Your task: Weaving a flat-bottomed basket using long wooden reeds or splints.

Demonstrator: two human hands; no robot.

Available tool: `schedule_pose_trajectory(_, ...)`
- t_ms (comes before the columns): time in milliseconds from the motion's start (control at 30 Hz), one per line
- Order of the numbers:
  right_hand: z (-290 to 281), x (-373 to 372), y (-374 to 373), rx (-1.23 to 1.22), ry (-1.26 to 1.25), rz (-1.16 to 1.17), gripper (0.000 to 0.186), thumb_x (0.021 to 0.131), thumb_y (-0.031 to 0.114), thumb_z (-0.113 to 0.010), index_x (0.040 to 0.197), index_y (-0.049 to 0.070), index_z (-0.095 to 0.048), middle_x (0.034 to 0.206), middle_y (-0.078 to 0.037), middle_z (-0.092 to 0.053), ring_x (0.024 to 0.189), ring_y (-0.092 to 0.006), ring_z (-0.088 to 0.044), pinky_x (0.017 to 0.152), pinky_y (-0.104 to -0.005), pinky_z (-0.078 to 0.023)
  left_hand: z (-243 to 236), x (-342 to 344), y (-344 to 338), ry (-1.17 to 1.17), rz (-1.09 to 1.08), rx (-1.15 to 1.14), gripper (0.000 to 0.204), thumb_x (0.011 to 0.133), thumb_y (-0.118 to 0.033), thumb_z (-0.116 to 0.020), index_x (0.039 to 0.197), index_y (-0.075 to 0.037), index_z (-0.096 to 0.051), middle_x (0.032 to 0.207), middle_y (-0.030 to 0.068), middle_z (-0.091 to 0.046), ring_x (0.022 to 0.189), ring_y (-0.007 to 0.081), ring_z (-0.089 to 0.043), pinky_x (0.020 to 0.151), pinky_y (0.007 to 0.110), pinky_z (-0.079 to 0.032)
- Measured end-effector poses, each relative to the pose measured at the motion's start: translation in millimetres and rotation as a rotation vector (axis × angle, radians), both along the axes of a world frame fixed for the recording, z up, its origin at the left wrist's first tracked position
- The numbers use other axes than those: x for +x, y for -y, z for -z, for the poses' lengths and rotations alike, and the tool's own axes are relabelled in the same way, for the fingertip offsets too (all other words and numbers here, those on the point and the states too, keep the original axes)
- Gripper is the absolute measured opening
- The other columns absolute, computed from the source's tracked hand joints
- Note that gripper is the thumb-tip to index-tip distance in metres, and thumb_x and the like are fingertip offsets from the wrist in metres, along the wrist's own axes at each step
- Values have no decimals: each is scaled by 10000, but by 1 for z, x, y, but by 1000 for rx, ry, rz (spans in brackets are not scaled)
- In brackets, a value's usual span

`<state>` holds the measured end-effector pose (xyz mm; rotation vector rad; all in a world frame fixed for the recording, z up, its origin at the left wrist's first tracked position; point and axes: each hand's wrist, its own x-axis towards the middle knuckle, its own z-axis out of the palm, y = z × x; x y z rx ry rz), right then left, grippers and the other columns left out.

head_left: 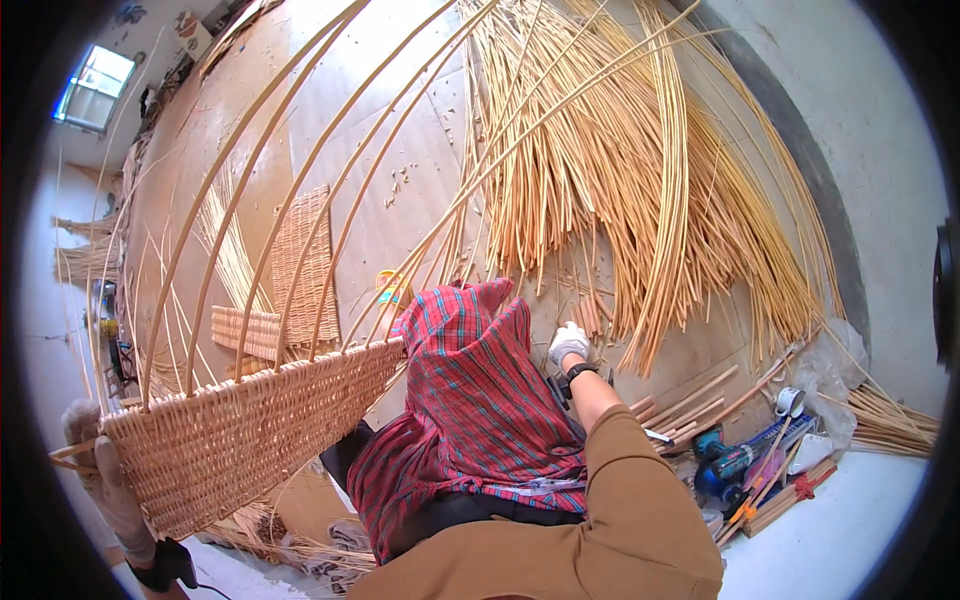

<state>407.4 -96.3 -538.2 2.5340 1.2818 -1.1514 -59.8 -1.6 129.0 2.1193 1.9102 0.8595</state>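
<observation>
At the left, my left hand in a pale glove grips the end of a woven wicker panel, from whose top edge long curved canes stand up. My right hand, white-gloved with a black wrist band, is reached forward beside some short canes on the floor, its fingers curled; what they hold is too small to make out. A red plaid cloth covers my lap between the hands, with dark tool handles partly showing beside my right wrist.
A large heap of long canes spreads at the upper right. Two woven panels lie on the board-covered floor near a yellow tub. Cut sticks, a drill and a plastic bag are at the right.
</observation>
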Motion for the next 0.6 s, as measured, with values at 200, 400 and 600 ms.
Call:
schedule_pose_trajectory(200,-66,33,7,745,-415,55,360,857,175,-697,1211,124,-744,1366,-145,-625,1270,-310,-596,1070,-403,-490,7,18,4,220,4,-83,313,1003,-113,-590,1306,-39,-563,1179,44,-600,1074,145,-577,964,307,-486)
schedule_pose_trajectory(400,-363,18,-42,1206,-1076,187,241,908,-66,-638,1122,-1,-727,1261,-131,-612,1150,-260,-654,1020,-366,-520,-8,59,-24,-45,299,-12,305,862,19,-763,1137,-79,-673,1027,-11,-568,869,71,-546,739,255,-484)
schedule_pose_trajectory(600,-538,-100,-72,1551,-1475,-379,258,905,-41,-695,1149,38,-719,1224,-162,-595,1063,-261,-669,913,-369,-548,-17,45,-2,-7,367,140,340,778,-132,-898,1074,-100,-733,1161,44,-582,956,136,-588,742,275,-499)
